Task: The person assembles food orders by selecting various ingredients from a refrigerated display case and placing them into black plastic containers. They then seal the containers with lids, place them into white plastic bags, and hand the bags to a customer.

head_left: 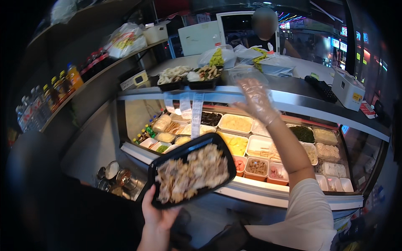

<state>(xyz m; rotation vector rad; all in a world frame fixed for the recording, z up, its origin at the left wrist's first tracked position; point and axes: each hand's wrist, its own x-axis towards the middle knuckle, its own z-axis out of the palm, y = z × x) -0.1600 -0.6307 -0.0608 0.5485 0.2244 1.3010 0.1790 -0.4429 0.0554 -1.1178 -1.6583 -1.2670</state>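
Observation:
My left hand (159, 215) grips a black plastic tray (222, 144) from below at its near left corner, thumb at its side. Sliced pale-brown meat (192, 173) fills the tray, which is held tilted in front of the display case. In a clear plastic glove, my right hand (254, 98) stretches over the counter with its fingers apart. Behind its fingertips lies a clear plastic lid or container (249, 75); whether they touch is hard to tell. Two black trays of food, one (171, 79) and another (205, 77), stand on the counter to its left.
Below the counter, the lit display case (251, 129) contains several food tubs. Paper slips (197, 108) hang at its front. Tied white bags (268, 62) rest on the counter; a person (266, 35) stands beyond. Bottles (58, 85) line the left shelf. Someone in dark clothing (75, 209) is close at left.

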